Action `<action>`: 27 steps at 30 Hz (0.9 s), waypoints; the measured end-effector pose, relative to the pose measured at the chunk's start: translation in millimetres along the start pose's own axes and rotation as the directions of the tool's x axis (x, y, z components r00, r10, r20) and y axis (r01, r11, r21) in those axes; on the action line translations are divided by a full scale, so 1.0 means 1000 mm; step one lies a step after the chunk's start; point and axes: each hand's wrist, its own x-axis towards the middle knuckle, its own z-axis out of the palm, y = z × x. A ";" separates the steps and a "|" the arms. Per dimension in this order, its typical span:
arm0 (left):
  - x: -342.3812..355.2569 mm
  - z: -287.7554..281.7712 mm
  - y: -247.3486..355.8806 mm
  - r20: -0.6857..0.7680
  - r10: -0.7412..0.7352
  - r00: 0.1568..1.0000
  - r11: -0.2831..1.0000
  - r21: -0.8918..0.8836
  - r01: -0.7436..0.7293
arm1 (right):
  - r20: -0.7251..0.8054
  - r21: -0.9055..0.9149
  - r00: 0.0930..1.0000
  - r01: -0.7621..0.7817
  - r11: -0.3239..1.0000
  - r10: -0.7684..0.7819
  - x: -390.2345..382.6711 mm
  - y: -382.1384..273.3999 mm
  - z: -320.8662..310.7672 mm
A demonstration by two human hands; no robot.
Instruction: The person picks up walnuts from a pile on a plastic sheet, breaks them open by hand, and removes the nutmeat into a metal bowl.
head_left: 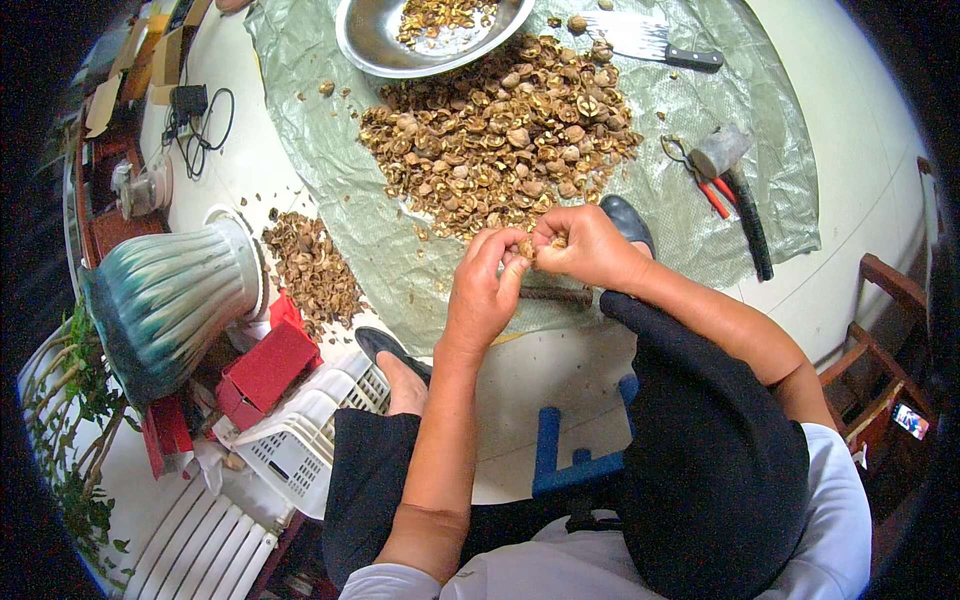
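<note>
My left hand (490,285) and my right hand (585,247) meet at the near edge of a heap of cracked walnuts (510,140). Between my left thumb and fingers is a piece of walnut (526,249), brown and small. My right fingertips pinch another bit of walnut (558,241) right beside it; the fingers partly cover both. The heap mixes broken shells and some nuts that look whole, spread on a green woven plastic sheet (330,190). Behind it, a steel basin (375,50) holds walnut kernel pieces.
Right on the sheet lie a hammer (735,180), red-handled pliers (708,190) and a black-handled, wide-bladed utensil (640,40). Loose shells (310,265) are piled left, near a tipped teal-and-white pot (180,290), a red box (268,375) and a white plastic basket (300,430).
</note>
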 end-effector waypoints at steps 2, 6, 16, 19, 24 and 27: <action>0.001 -0.001 0.001 0.028 -0.009 1.000 1.000 0.004 0.009 | 0.020 0.033 0.999 -0.044 0.998 0.044 -0.001 0.001 0.000; 0.001 -0.001 0.006 0.019 -0.018 1.000 1.000 0.002 0.018 | -0.014 -0.102 0.998 0.061 0.993 -0.063 0.000 -0.003 0.001; -0.007 0.004 -0.008 0.005 -0.080 0.997 0.997 0.007 0.080 | -0.041 -0.171 0.988 0.139 0.975 -0.148 -0.001 -0.010 0.004; -0.020 0.008 -0.015 -0.011 -0.323 0.947 0.861 -0.419 0.289 | -0.073 0.148 0.988 -0.124 0.981 0.135 0.009 -0.009 -0.007; -0.021 0.008 -0.006 0.017 -0.275 0.961 0.705 -0.676 0.214 | 0.227 0.470 0.894 -0.448 0.760 0.387 0.001 0.003 -0.024; -0.022 0.006 -0.006 0.115 -0.348 0.930 0.491 -0.823 0.285 | 0.174 0.468 0.956 -0.293 0.834 0.238 -0.003 -0.002 -0.012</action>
